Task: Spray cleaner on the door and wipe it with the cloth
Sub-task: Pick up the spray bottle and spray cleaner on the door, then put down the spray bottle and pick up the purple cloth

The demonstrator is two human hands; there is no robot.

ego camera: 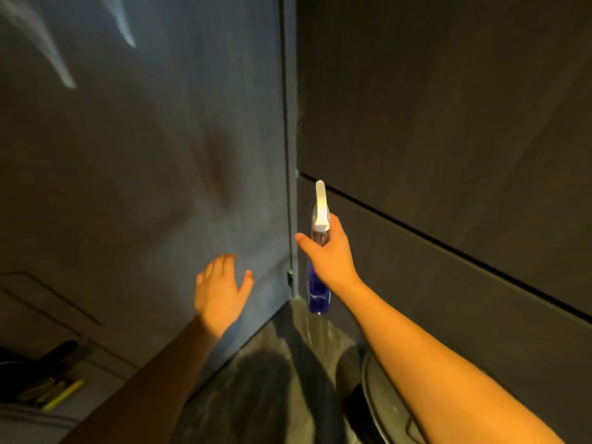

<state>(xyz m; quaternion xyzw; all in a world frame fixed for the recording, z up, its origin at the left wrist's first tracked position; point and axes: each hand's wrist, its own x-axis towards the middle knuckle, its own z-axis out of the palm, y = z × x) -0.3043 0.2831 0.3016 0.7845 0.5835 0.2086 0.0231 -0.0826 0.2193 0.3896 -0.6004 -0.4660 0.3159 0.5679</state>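
Bottle (319,251) upright, nozzle up twd door (144,155), gripped by R hand (330,257); L hand (221,290) open.

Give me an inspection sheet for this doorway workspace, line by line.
Surface: door, dark, faint light streaks near its top.
Job's things: spray bottle, white trigger head, blue liquid low; cloth not seen.
Clutter: yellow-tipped items at lower left, too dim to identify.
Hands: right hand grips the bottle; left hand open and empty near the door.
Cables: nothing seen.
Surroundings: dark panelled wall on the right; floor below.
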